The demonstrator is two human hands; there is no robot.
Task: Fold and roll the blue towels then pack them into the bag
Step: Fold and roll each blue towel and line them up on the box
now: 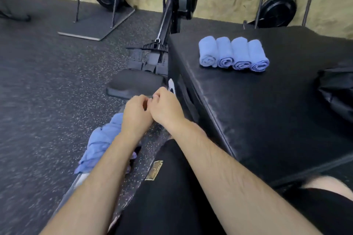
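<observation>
Head view, looking down along both bare forearms. The left hand (pixel 136 114) and right hand (pixel 166 108) meet at the centre of the frame with knuckles up, fingers curled inward and fingertips close together or touching. Whether they pinch anything between them cannot be told, as the fingertips are turned away and motion-blurred. Four rolled blue towels (pixel 233 54) lie side by side, touching one another, in a row on top of the black padded box (pixel 267 112) at the right, their spiral ends facing the viewer. A heap of loose blue towels (pixel 101 143), crumpled and unfolded, lies low at the left, just beside and partly under the left forearm, well apart from the rolled row. The black bag (pixel 337 91) rests on the box at the right edge of the frame, only partly in view, near the rolled row but not touching it. Beyond the hands lies a dark rowing machine seat (pixel 133 84), with the speckled rubber floor (pixel 47 82) spreading to the left. Black shorts (pixel 172 196) bearing a gold label (pixel 154 170) fill the lower centre between the forearms
</observation>
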